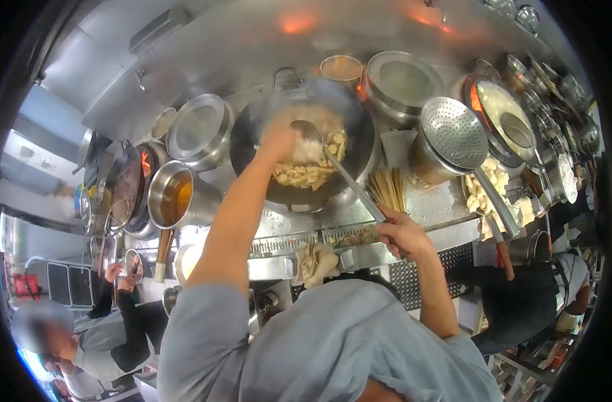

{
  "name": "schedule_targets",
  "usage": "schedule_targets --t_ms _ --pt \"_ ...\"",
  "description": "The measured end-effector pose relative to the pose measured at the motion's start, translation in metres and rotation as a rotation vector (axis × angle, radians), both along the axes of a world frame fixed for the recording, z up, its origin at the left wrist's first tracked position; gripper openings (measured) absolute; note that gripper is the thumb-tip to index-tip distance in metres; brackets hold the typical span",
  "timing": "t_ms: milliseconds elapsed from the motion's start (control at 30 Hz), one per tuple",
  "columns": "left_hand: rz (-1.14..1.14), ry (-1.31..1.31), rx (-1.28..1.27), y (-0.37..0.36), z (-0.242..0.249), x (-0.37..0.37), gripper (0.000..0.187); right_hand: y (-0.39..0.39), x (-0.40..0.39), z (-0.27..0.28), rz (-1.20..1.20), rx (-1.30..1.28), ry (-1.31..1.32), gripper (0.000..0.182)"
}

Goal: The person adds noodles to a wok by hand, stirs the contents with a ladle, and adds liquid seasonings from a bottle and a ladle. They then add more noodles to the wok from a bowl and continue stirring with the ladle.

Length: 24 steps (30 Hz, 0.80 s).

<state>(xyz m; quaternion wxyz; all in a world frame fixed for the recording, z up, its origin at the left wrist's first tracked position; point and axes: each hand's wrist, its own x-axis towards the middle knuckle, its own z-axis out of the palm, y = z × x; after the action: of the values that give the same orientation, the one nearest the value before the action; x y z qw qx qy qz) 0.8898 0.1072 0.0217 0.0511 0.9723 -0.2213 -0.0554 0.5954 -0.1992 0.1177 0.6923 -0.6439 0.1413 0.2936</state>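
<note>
My right hand is closed around the long handle of a metal ladle, whose bowl hangs over the wok. Blurred by motion and steam, my left hand reaches over the wok close to the ladle's bowl; I cannot tell whether it holds anything. A whitish blur shows just beside its fingers. Inside the dark wok lie pale yellowish-brown pieces of food, with steam rising at the far side.
A bamboo brush stands right of the wok. Beyond it a perforated strainer rests across a pot. At left are a pot of amber liquid and a lidded pot. A crumpled cloth lies at the front edge. People work on both sides.
</note>
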Motion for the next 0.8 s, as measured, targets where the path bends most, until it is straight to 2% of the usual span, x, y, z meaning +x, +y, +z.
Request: schedule_targets --t_ms 33,67,100,167,200,367,500,633,733,800 --pt "-0.023 0.022 0.028 0.001 0.007 -0.01 0.045 0.001 -0.005 0.013 0.011 -0.042 -0.057 0.062" --pt "-0.074 0.134 0.208 -0.003 0.045 -0.058 0.047 0.001 -0.01 0.023 0.023 -0.086 -0.112 0.061" --pt "-0.08 0.057 0.174 0.006 0.047 -0.086 0.048 0.002 -0.016 0.029 -0.008 -0.151 -0.128 0.061" --pt "-0.081 0.066 0.164 0.008 0.058 -0.117 0.05 0.006 -0.029 0.034 -0.058 -0.287 -0.153 0.06" --pt "-0.073 0.075 0.14 0.007 0.051 -0.117 0.051 0.011 -0.032 0.023 -0.085 -0.346 -0.168 0.061" --pt "-0.052 0.11 0.12 0.008 0.024 -0.108 0.053 0.008 -0.034 0.029 -0.038 -0.294 -0.126 0.062" --pt "-0.117 0.188 0.163 0.003 0.031 -0.101 0.05 0.011 -0.049 0.014 -0.023 -0.447 -0.256 0.064" --pt "-0.075 0.249 0.138 -0.004 0.052 -0.046 0.046 0.011 -0.056 0.044 0.03 -0.431 -0.201 0.065" --pt "0.019 -0.136 -0.067 -0.022 0.073 -0.047 0.047 0.009 -0.051 0.051 -0.001 -0.325 -0.113 0.064" --pt "0.04 -0.122 -0.007 -0.027 0.059 -0.036 0.048 0.002 -0.043 0.038 -0.015 -0.215 -0.044 0.064"
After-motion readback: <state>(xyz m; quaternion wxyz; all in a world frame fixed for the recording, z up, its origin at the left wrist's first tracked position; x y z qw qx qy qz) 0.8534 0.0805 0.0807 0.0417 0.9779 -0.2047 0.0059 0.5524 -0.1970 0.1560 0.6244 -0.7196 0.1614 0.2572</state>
